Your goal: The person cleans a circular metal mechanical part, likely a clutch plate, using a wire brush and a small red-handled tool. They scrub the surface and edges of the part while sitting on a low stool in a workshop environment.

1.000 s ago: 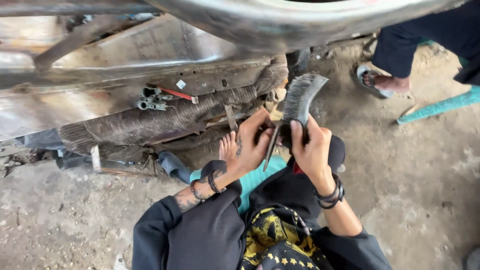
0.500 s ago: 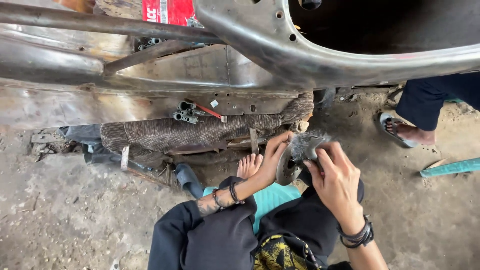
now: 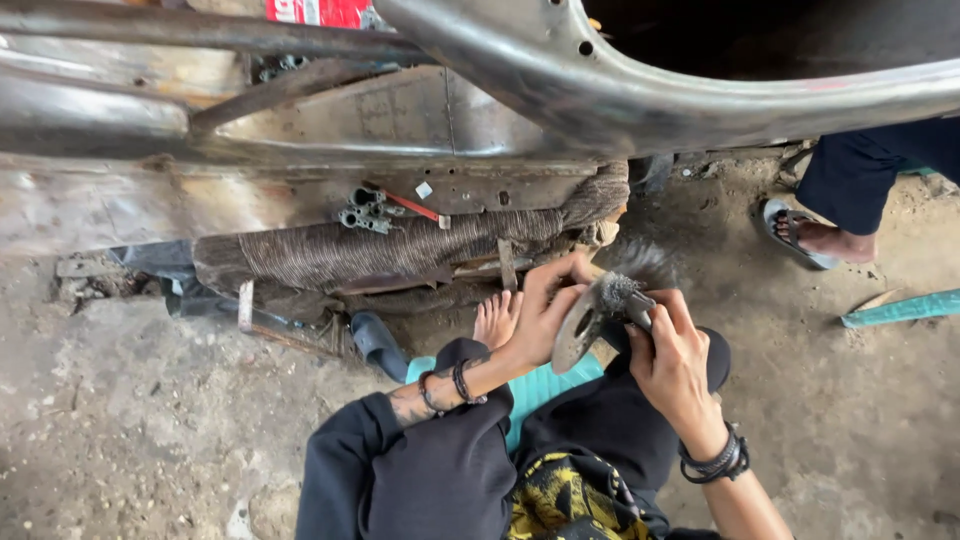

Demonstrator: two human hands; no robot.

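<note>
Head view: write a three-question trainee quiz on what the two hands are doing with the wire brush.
1. True or false: the right hand grips the wire brush.
2. What does the left hand hold? A) flat metal plate B) hammer C) red tube
3. Fill in: the other person's foot wears a ____.

Key: 1 true. 2 A, the metal plate, touching the brush bristles. 3 sandal.

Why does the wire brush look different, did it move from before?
Yes. The wire brush dropped lower, from up beside the striped roll toward the person's lap, held by the right hand.
</note>
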